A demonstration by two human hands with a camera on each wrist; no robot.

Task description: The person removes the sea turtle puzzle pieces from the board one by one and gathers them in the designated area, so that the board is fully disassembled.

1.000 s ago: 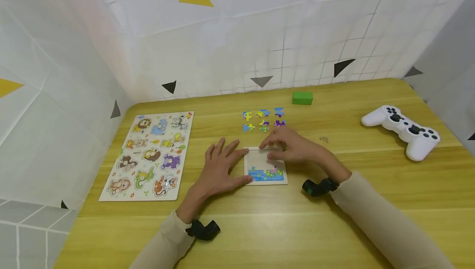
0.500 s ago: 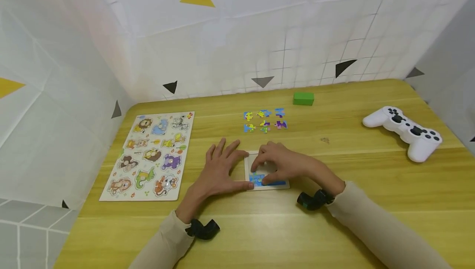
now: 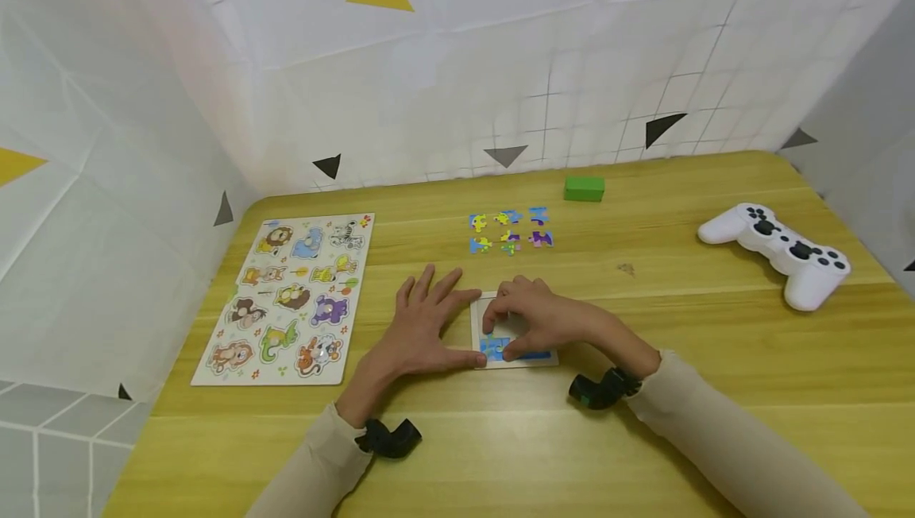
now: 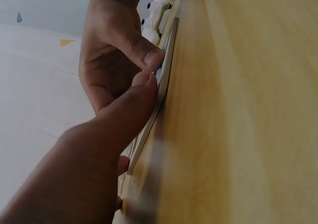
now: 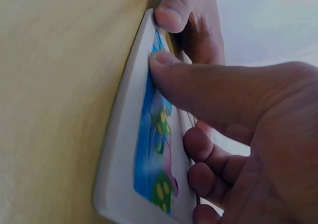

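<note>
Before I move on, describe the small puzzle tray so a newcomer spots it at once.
On the wooden table, look between the large animal board on the left and the white controller on the right. There, between the left hand and right hand, lies the puzzle tray, a small pale frame. Blue pieces line its near side, unlike the animal board.

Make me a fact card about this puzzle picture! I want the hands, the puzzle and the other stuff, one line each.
Left hand: left hand, fingers spread, at the left edge of the puzzle tray
Right hand: right hand, thumb on the blue pieces
Puzzle so far: blue pieces along the near side, partly hidden by the right hand
Loose pieces: six, in two rows beyond the puzzle tray
On the left: animal board
At the back: green block
On the right: white game controller
</note>
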